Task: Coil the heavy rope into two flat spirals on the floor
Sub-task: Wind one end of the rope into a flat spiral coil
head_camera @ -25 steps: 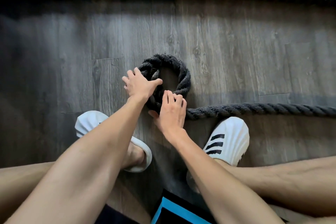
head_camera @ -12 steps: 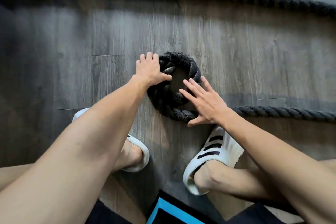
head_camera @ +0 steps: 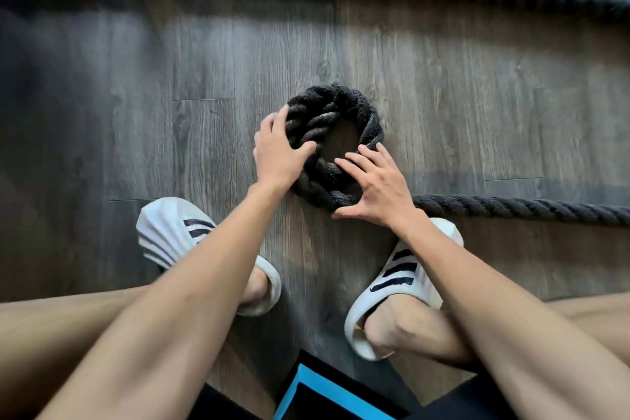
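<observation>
I see my left hand curled round the left side of the rope, coiled small on the floor, while my right hand, fingers straight and spread, presses its near edge.

I can read no word, number or label anywhere in front of me. The only marks are the black stripes across the tops of my two white rubber slide sandals: the left white slide sandal at the near left and the right white slide sandal at the near right. The stripes carry no lettering, and no brand name is legible on either sandal.
</observation>
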